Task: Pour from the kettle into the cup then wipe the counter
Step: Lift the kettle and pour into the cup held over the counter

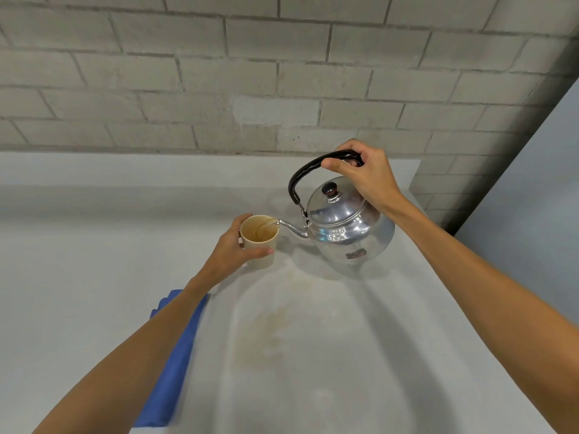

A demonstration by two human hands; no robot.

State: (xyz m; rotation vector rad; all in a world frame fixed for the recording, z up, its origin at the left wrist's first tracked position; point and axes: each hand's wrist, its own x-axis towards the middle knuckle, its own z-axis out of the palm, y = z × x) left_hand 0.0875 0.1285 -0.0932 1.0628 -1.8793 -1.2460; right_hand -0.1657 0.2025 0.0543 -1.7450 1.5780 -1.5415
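A shiny metal kettle (347, 228) with a black handle is tilted to the left above the grey counter (329, 355). My right hand (365, 177) grips the handle from above. A thin stream of liquid runs from the spout into a beige paper cup (259, 242), which holds brownish liquid. My left hand (233, 253) wraps around the cup from its left side, thumb across the front. The cup stands on the counter. A folded blue cloth (178, 355) lies on the counter under my left forearm, partly hidden by it.
A faint brownish stain (272, 327) marks the counter in front of the cup and kettle. A grey brick wall (282, 73) rises behind the counter. The counter's right edge (463, 277) drops off beside my right forearm.
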